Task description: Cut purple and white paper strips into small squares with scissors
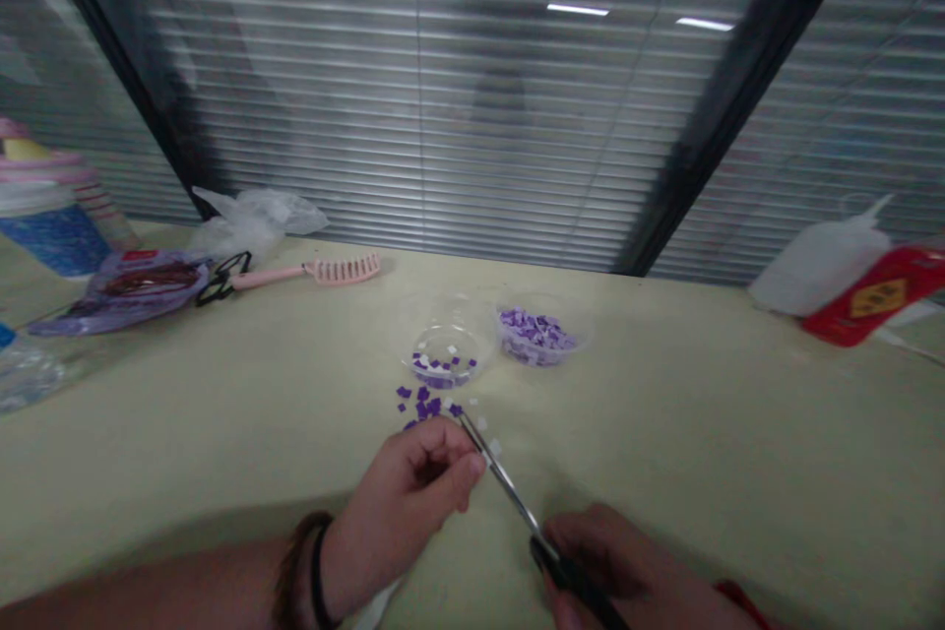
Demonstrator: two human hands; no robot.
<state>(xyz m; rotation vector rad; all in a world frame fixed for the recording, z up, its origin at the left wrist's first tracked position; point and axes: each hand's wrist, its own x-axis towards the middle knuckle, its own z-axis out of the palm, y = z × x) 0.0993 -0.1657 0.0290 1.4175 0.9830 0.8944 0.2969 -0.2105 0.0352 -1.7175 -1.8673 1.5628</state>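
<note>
My right hand (612, 561) is closed around the black handles of a pair of scissors (509, 487), whose narrow metal blades point up and to the left. Beside the blades, my left hand (413, 487) pinches thumb against fingers on what looks like a white paper strip (380, 603); its end shows below the wrist, and most of it is hidden. Small purple paper squares (428, 407) and a few white ones lie loose just beyond my left fingers. Behind them stands a clear round tub (445, 333) with purple and white squares in it. A second clear tub (583, 340) holds many lighter purple pieces.
A pink hairbrush (344, 270), a purple packet (140, 285), a crumpled clear bag (255, 217) and a blue cup (55, 226) are at the back left. A white pouch (819, 261) and a red packet (875, 295) lie far right. Window blinds (472, 118) rise behind the table.
</note>
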